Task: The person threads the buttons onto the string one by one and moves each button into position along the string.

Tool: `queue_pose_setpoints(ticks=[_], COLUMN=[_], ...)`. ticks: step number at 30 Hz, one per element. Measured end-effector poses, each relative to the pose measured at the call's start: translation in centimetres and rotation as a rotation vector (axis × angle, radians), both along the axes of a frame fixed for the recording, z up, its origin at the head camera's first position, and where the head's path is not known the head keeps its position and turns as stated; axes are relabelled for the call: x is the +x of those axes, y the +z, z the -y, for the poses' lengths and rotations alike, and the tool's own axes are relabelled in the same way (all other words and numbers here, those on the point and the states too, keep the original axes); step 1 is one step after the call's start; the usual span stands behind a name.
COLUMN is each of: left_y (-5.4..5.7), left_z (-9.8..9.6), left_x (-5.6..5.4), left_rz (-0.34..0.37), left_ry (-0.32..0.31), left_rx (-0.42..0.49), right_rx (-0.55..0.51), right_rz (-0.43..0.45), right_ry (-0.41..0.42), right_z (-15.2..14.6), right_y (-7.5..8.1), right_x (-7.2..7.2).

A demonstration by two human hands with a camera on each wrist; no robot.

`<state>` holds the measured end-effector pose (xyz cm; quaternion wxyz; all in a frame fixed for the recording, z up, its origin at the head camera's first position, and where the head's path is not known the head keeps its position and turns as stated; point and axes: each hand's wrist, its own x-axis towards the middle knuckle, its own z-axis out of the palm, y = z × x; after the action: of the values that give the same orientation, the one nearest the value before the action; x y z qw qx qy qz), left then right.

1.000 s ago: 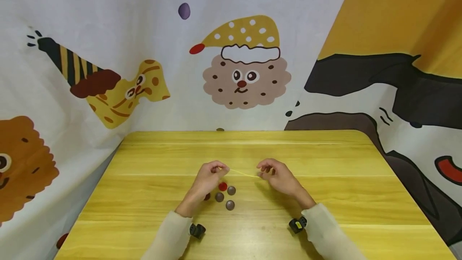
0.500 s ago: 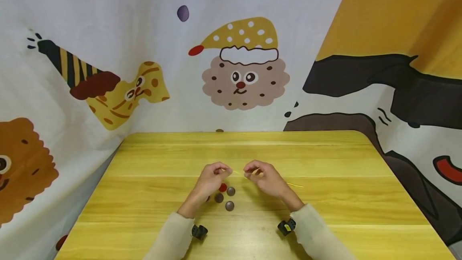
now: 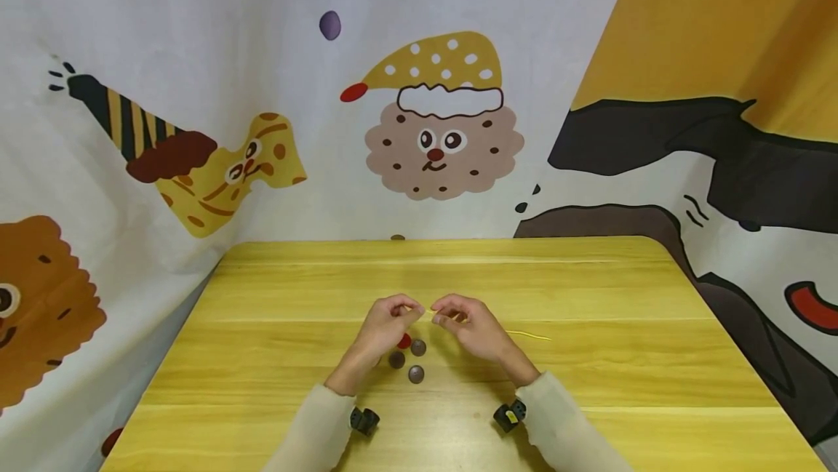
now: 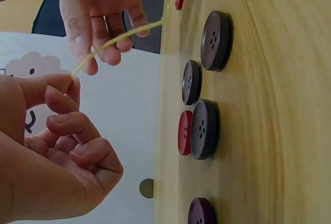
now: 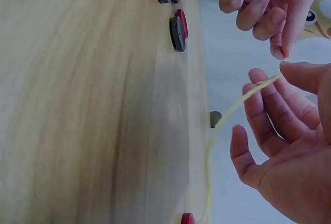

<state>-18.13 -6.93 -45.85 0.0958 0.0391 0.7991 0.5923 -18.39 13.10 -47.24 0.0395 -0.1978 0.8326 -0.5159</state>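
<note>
My left hand pinches the tip of a thin yellow cord between thumb and forefinger, its other fingers curled in. Close beside it, my right hand holds the same cord between thumb and forefinger, the other fingers loosely spread. From there the cord trails down past the right palm to a small red button by the table. In the head view its tail lies right of the right wrist. Below the left hand are a red button and dark brown buttons with several holes.
The wooden table reaches back to a white cartoon-printed curtain. Another dark button lies apart from the cluster in the left wrist view. Black wrist cameras sit at both sleeves.
My right hand has moved left along the cord until its fingertips nearly meet the left ones. The span of cord between the hands has shortened; more tail shows at the right.
</note>
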Motion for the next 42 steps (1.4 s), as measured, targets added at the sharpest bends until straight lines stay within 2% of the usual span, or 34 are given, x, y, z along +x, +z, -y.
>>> queue_pose_setpoints(ticks=[7, 10, 12, 20, 26, 30, 37, 42], left_y=[0.1, 0.1, 0.2, 0.0, -0.2, -0.3, -0.5, -0.7], left_z=[0.2, 0.2, 0.2, 0.6, 1.7, 2.7, 3.7, 4.1], left_x=[0.0, 0.0, 0.1, -0.1, -0.7, -1.2, -1.7, -2.0], left_rz=[-0.001, 0.0, 0.001, 0.007, -0.007, 0.001, 0.057, 0.066], left_ry=[-0.01, -0.013, -0.017, -0.067, -0.172, -0.217, -0.222, -0.231], left_rx=[-0.004, -0.005, -0.008, -0.039, -0.134, -0.206, -0.244, -0.252], right_rx=[0.01, 0.007, 0.005, 0.012, -0.028, -0.059, -0.06, -0.04], right_rz=[0.025, 0.024, 0.026, 0.047, 0.096, 0.14, 0.175, 0.198], right_ry=[-0.041, -0.034, -0.031, -0.056, -0.095, -0.096, -0.101, -0.119], right_z=[0.4, 0.2, 0.0, 0.0, -0.2, -0.3, -0.1, 0.1], right_y=[1.0, 0.8, 0.0, 0.0, -0.6, -0.9, -1.6, -1.7], right_x=[0.5, 0.4, 0.0, 0.0, 0.0, 0.1, 0.0, 0.0])
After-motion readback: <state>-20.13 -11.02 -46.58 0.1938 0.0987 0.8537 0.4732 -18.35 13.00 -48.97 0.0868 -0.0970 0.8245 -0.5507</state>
